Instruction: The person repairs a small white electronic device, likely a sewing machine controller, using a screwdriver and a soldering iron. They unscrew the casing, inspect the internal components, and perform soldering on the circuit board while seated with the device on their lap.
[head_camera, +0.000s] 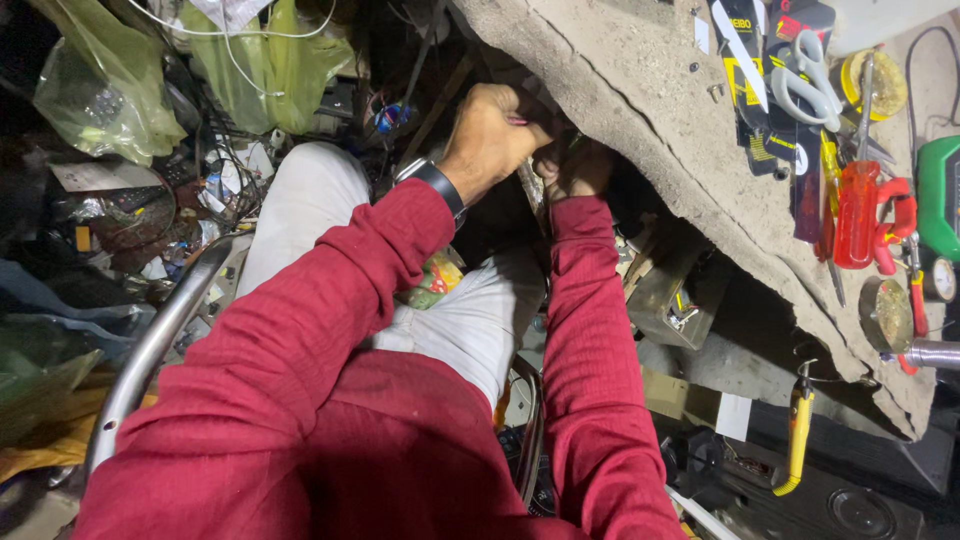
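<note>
Thin pinkish wire (518, 121) is sitting under the counter (640, 120) edge, being pinched in the left hand (490, 140), fingers curled tight around it. Right hand (575, 170) is working just beside, fingers half hidden in shadow; can't tell their grip. Work looks mid-way: both hands are engaged, nothing visibly finished. Scissors (812, 80) and red screwdriver (857, 213) are lying untouched on the counter, well apart.

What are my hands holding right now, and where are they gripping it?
The left hand is closed in a fist around something thin and pinkish; what it is cannot be told. The right hand sits in shadow under the workbench edge, its hold unclear.
</note>
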